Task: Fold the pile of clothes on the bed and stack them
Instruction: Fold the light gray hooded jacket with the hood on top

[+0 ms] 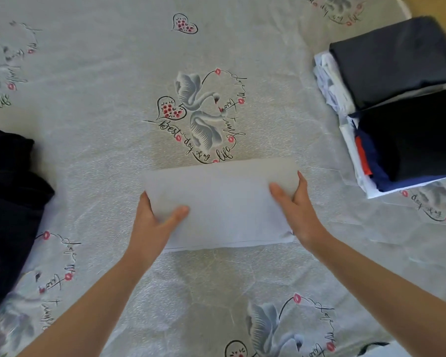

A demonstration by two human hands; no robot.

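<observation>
1. Head view, progress: a white garment (222, 202), folded to a compact rectangle, was held at both ends at mid-bed. The left hand (155, 222) gripped its left end, thumb on top; the right hand (294, 210) gripped its right end likewise.
2. Done: two stacks were seen at the right edge of the bed (101, 86), a far stack (397, 60) topped in navy and a near stack (410, 140) topped in black.
3. Left: a dark unfolded pile (8, 202) was seen at the left edge; its item count could not be told. The task was judged well past halfway.
4. Room: open sheet was seen between the white garment and the stacks. The stacks were judged close to the bed edge, so overhang was a risk.
</observation>
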